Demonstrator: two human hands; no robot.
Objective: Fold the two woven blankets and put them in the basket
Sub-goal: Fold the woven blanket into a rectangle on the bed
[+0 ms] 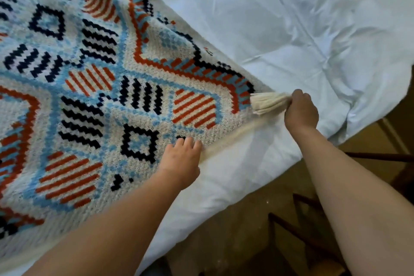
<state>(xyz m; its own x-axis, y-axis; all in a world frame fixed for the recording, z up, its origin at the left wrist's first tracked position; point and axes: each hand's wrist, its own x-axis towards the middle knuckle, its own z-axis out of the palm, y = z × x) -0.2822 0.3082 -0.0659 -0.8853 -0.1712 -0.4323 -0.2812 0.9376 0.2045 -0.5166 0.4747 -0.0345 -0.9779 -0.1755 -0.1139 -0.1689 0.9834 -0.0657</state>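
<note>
While the woven blanket (94,78) lies spread pattern-up across the white sheet (313,29) of the bed, its near corner reaching almost to the mattress edge, the right hand (301,112) is closed in a fist round that corner, just where the cream tassel (268,102) springs out. The left hand (181,159) sits on the near edge further along, fingers bent down onto the weave; from here I cannot tell whether it pinches the hem or only presses it. This looks to me like the start of the first fold. To do it well, I'd want both hands holding that same edge firmly, the stretch between them pulled taut, then carried over to meet the far edge squarely. A loose weave sags, so lift evenly. I see no basket from here.
</note>
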